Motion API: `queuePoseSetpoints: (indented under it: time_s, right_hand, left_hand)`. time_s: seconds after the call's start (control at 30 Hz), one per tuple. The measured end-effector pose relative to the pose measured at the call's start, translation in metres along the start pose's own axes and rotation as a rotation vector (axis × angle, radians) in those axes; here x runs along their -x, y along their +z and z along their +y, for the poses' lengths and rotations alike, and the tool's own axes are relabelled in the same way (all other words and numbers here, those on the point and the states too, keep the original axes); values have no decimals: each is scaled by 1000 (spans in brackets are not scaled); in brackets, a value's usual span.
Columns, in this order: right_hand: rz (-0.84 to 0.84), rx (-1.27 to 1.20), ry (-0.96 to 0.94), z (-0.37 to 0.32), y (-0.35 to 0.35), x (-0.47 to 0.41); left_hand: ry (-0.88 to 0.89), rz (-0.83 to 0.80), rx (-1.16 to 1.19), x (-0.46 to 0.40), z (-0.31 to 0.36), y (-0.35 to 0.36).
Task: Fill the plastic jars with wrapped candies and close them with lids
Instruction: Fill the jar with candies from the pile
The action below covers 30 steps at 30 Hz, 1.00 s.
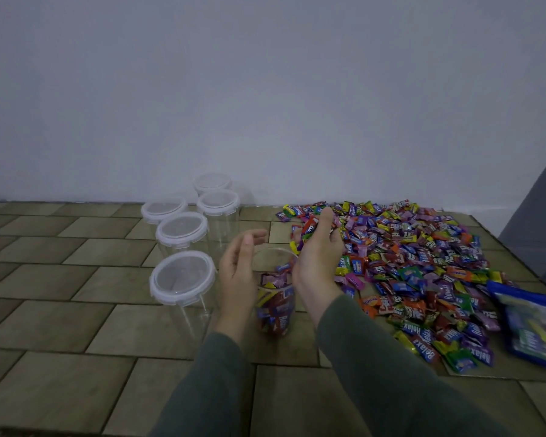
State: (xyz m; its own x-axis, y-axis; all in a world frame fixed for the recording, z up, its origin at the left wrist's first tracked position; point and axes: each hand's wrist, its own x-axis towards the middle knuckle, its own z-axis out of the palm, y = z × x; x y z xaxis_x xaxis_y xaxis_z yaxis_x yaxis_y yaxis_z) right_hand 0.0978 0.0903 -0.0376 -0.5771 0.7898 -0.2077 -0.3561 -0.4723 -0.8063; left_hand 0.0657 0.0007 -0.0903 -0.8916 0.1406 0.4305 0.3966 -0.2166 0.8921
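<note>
My right hand (317, 247), fingers curled round candies (309, 230), hovers over the open jar (275, 298) while my left hand (238, 269), fingers relaxed, shields its nine-o'clock side; I'm filling, so dropping these comes next.

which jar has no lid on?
The open jar between the left hand and right hand, partly filled with wrapped candies. The five jars left of it, nearest one included, are lidded and empty.

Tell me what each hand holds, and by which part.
Right hand cups a handful of colourful wrapped candies from beneath, above the open clear plastic jar. Left hand holds nothing.
</note>
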Motion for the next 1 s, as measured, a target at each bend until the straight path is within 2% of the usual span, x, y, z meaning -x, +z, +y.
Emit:
queuePoseSetpoints:
  time_s: [0.07,0.13,0.2,0.33,0.43,0.5,0.6,0.67,0.8,0.9,1.0]
  right_hand:
    - [-33,2,2,-3,1,1]
    - [-105,18,6,-4,1,-3]
    - [-189,156,-6,-5,0,-9]
    - [-349,492,-205,-12,-8,-18]
    - [-476,610,-280,-15,-11,-24]
    - [-519,638,-269,-14,-11,-27]
    - [-564,520,-224,-11,-14,-35]
    - [-666,495,-261,-11,-16,-39]
    - [-861,671,-346,-13,-16,-46]
    - [-893,717,-368,-12,-15,-47]
    - [-847,718,-418,-8,-13,-48]
  left_hand:
    - [-161,40,113,3,-11,2]
    - [-418,39,219,5,-20,5]
    - [-554,40,276,7,-28,8]
    - [-542,80,320,4,-28,22]
    - [-562,67,320,4,-31,27]
    - [-566,66,297,4,-32,28]
    - [-569,85,292,2,-30,31]
    - [-576,115,297,1,-31,31]
    - [-583,128,333,1,-31,30]
    - [-569,121,318,-1,-33,30]
    - [-552,94,308,-3,-33,31]
